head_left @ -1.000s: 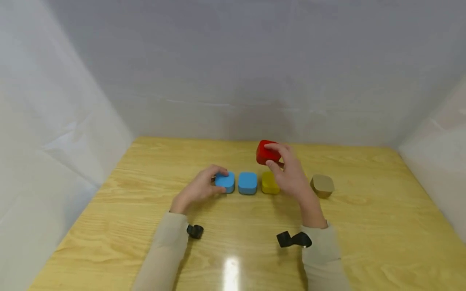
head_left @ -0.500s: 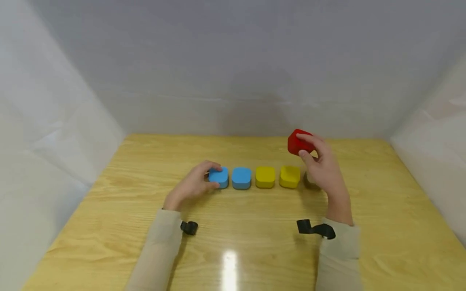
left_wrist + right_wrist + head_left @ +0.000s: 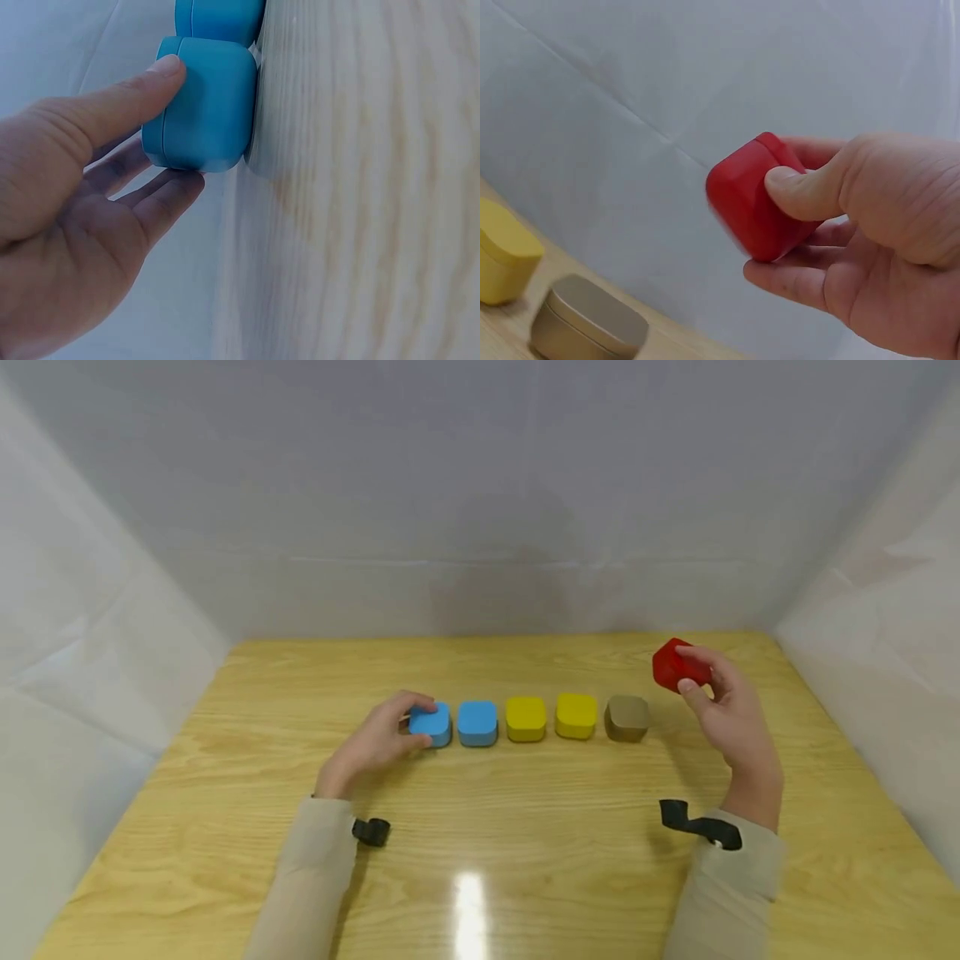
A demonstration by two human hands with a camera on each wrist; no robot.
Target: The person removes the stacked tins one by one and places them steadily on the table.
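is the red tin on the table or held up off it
Held up off it. The right hand grips the red tin in the air, tilted, beyond the brown tin ending the row on the table.

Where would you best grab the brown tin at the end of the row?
Probably from above, pinching the brown tin across its near and far sides. It sits flat with a yellow tin close on one side, so that flank is crowded; its front, back and outer side are free, and its rounded low walls suit a thumb-and-finger pinch.
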